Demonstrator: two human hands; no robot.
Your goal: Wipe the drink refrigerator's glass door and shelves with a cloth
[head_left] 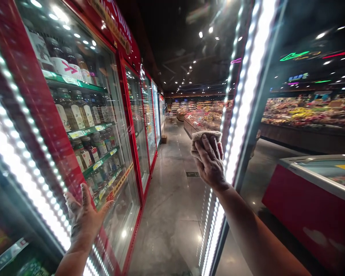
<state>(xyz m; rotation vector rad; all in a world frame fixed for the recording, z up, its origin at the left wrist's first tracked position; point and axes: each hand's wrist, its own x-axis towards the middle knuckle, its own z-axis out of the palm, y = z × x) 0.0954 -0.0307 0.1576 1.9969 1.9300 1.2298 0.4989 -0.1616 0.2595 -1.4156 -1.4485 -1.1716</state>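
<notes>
My right hand (211, 163) presses a folded beige cloth (206, 135) flat against what looks like a clear glass door pane, with its fingers over the cloth. Close beside it runs the bright LED strip (238, 126) along the door's edge. At lower left my left hand (84, 218) is raised with its fingers spread and nothing in them. It is near another LED strip (25, 176); whether it touches the glass I cannot tell. Bottles stand on shelves (92, 130) behind the glass of a red-framed cooler (136, 157) on the left.
More glass-door coolers (149, 119) line the left side of a grey floor aisle (169, 184). A red chest freezer (301, 203) stands at right. Behind it are long display counters (304, 134) heaped with colourful goods. A small brown box (164, 138) sits by the far coolers.
</notes>
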